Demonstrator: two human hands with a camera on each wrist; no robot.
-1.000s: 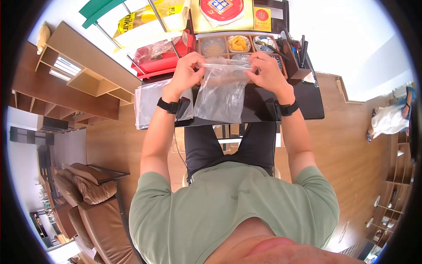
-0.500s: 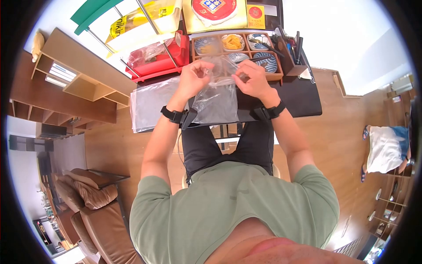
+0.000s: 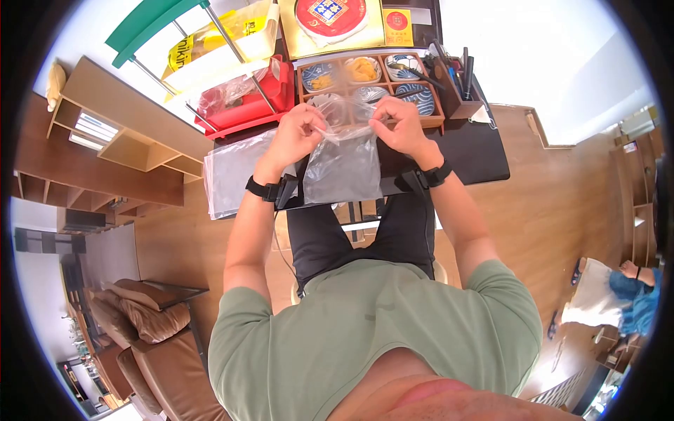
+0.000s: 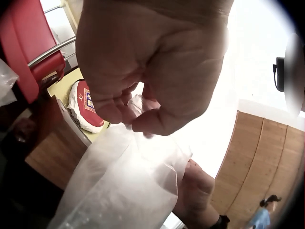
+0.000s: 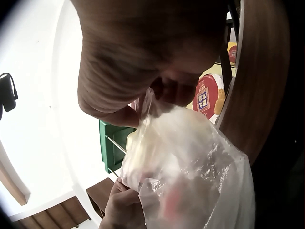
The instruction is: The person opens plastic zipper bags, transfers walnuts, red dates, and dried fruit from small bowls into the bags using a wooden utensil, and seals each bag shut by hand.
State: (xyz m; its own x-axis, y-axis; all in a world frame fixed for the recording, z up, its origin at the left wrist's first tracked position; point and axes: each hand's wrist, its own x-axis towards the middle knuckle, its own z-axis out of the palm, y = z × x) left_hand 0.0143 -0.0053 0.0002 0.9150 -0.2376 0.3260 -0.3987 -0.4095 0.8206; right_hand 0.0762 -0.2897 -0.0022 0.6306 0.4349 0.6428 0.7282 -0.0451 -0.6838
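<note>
In the head view, a clear plastic bag (image 3: 344,168) hangs over the near edge of the black table. My left hand (image 3: 298,133) pinches one side of its mouth between thumb and fingers, and my right hand (image 3: 399,126) pinches the other. The mouth spreads loosely between them, its film overlapping the wooden divided tray (image 3: 337,129). Seen from the left wrist, thumb and fingertips meet on the bag's rim, and the bag (image 4: 124,181) droops below. From the right wrist the bag (image 5: 200,162) looks puffed out. A stack of flat clear bags (image 3: 235,175) lies beside my left forearm.
Patterned bowls, some with yellow food, stand in the tray. A red bin (image 3: 246,105) is at left, under a green-topped rack (image 3: 151,31). Behind the tray lies a gold box (image 3: 291,35) with a red disc. A pen holder (image 3: 456,91) stands right. Another person (image 3: 604,295) is far right.
My hands have come closer together and slightly toward my body. The bag's mouth, earlier pulled into a straight line, now gapes more loosely. The other person has shifted at the right.
</note>
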